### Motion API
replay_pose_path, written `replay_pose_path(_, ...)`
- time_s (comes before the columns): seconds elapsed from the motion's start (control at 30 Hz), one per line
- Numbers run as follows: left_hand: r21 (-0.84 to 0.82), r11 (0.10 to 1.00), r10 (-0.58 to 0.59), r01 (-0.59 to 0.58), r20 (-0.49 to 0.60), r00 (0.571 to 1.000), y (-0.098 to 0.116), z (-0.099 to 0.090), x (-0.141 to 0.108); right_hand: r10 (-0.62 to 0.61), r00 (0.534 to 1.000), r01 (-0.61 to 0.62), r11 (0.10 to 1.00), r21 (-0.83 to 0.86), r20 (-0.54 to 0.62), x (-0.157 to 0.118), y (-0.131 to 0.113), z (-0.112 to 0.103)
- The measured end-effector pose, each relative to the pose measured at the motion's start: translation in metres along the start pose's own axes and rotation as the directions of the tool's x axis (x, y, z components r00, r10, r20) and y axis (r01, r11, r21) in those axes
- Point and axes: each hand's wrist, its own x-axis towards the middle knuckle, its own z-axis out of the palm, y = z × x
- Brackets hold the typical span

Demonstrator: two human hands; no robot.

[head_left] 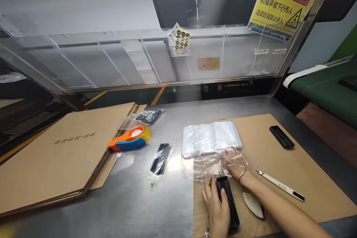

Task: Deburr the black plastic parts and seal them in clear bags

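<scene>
Bare metal runs along the left and far parts of our table [175,208], and a sheet of brown cardboard [320,178] covers its right part, below a row of clear pockets [111,63]. With our left hand [219,208] we grip a narrow black tray [232,208], fingers [208,191] curved along its left side and over toward its far end, the thumb laid on its near-right rim, so the hand is closed to about the tray's width. It lies lengthwise, open side up, just right of those fingers. Our right hand [234,160] reaches to the clear bags [210,139], its fingers at the loose film on their near side; glare and creases hide the tips, so we cannot tell how far apart they are or whether they pinch the film. The tray's far end sits right by that film. Near our right forearm lie a pale curved piece [253,205] and a white-handled knife [280,184], with a second black tray [281,137] farther off.
</scene>
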Motion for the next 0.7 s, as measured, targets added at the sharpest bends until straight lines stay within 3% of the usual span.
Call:
replay_pose_path(0.13,-0.270,0.961,-0.047,0.065,0.072,0.996,0.016,-0.004,0.025,-0.007,1.000,0.007,1.000,-0.012,0.022,0.007,0.004,-0.001)
replay_pose_path(0.27,-0.394,0.895,-0.167,0.210,0.140,0.976,0.019,0.019,0.058,0.036,0.999,-0.036,0.999,0.013,0.012,0.008,0.007,-0.006)
replay_pose_path(0.37,-0.517,0.776,-0.271,0.361,0.244,0.931,0.020,0.045,0.083,0.075,0.997,-0.073,0.995,0.061,-0.020,0.008,0.008,-0.009)
replay_pose_path(0.47,-0.627,0.645,-0.321,0.437,0.297,0.899,0.024,0.060,0.102,0.103,0.992,-0.093,0.987,0.132,-0.069,0.007,0.008,-0.012)
replay_pose_path(0.7,-0.724,0.460,-0.431,0.514,0.324,0.842,0.029,0.064,0.122,0.098,0.987,-0.053,0.948,0.313,-0.130,-0.011,-0.003,-0.019)
